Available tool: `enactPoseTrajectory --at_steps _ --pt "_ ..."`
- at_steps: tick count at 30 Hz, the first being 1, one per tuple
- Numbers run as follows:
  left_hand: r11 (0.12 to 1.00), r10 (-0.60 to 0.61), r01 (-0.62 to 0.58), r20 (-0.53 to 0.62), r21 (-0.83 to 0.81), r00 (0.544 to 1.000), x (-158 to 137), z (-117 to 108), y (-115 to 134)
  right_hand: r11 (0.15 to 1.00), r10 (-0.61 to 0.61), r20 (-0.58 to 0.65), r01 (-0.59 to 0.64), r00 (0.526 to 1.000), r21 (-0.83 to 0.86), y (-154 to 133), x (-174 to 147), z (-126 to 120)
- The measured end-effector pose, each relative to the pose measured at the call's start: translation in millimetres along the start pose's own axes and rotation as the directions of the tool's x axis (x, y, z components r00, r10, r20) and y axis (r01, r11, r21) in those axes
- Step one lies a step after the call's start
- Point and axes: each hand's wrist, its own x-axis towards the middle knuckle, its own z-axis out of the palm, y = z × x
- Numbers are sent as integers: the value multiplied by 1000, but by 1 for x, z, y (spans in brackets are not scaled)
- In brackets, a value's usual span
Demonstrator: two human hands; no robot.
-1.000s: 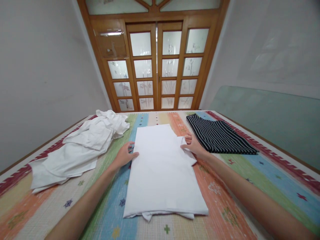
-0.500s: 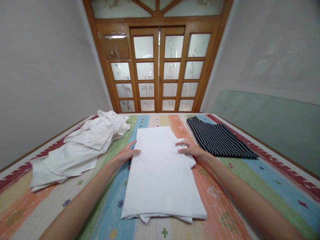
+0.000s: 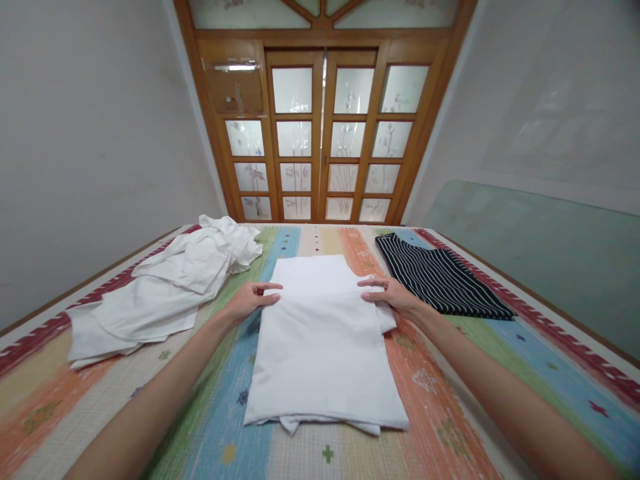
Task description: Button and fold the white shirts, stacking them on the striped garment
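Note:
A white garment point(image 3: 323, 340), folded into a long rectangle, lies flat in the middle of a colourful striped mat point(image 3: 450, 400). My left hand point(image 3: 249, 300) is at the garment's left edge, about a third of the way from its far end, with thumb and fingers pinching the fabric. My right hand point(image 3: 395, 297) pinches the right edge at the same height, where a sleeve flap sticks out. A slight ridge in the cloth runs between the two hands.
A crumpled pile of white clothes point(image 3: 165, 293) lies on the mat's left side. A folded black garment with white stripes point(image 3: 440, 280) lies at the far right. Wooden glass-paned doors point(image 3: 325, 133) stand behind. A glass panel point(image 3: 540, 247) leans on the right wall.
My hands went from the garment's sides to resting on it, and now pinch its left and right edges. The sleeve flap on the right has been tucked inward. The camera shifted slightly.

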Motion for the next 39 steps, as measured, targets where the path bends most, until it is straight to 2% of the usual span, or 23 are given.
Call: enactPoseTrajectory --at_steps 5,8,12,15,20,23,25,29,31,33,34,39 --pt "1000 7 -9 53 29 999 -8 -2 12 996 -53 10 54 999 -74 -14 -15 2" --pt "985 76 -71 -27 158 997 -11 0 16 977 -127 -65 113 990 -179 -17 -21 6" --pt "918 218 -166 -109 359 970 -15 4 17 928 -234 -167 169 958 -331 -15 -24 7" --pt "871 290 -195 -153 450 945 -20 8 18 885 -307 -178 212 935 -414 -12 -26 6" --pt "836 340 -200 -195 510 920 -25 14 22 803 -385 -164 241 908 -545 -11 -29 4" --pt "798 404 -247 -184 550 896 -27 16 24 732 -479 -156 295 864 -614 -9 -29 3" --pt "758 451 -274 -173 592 876 -29 15 24 679 -555 -161 332 816 -655 -9 -30 3" --pt "692 517 -308 -151 653 842 -33 15 25 561 -716 -199 383 669 -734 -10 -33 6" --pt "665 573 -335 -168 668 802 -35 15 26 506 -766 -184 401 616 -764 -14 -37 9" --pt "647 617 -366 -178 669 766 -38 14 29 478 -780 -151 423 607 -770 -19 -41 11" --pt "647 624 -380 -173 662 762 -40 14 31 475 -782 -137 438 608 -763 -21 -43 12" --pt "704 574 -429 -97 566 813 -52 10 43 485 -804 -99 551 586 -679 -34 -55 13"
